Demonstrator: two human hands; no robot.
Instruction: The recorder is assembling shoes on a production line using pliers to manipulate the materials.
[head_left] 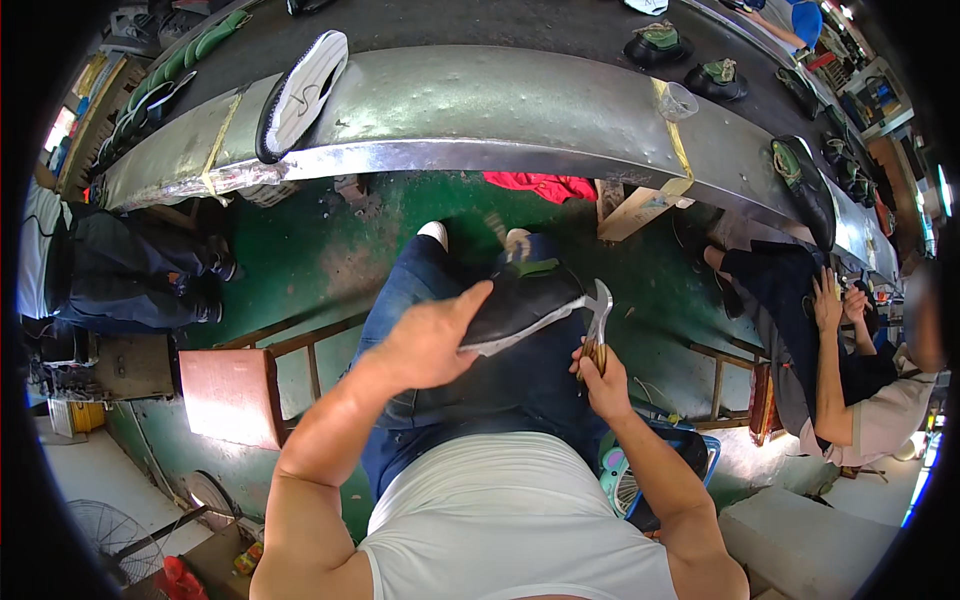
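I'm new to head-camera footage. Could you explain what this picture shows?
No machine here: a person in a white top works bare-handed, seen from above by a wide fisheye camera worn on the head, so straight edges look bent. The left hand holds a black shoe with a pale sole edge; the right hand holds a hammer with a shiny metal head and brownish handle, its head beside the shoe. On the long grey metal bench ahead lie a white-soled shoe, sole showing, and several black shoes.

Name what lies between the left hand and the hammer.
In the head view, the black shoe lies between the left hand and the hammer.
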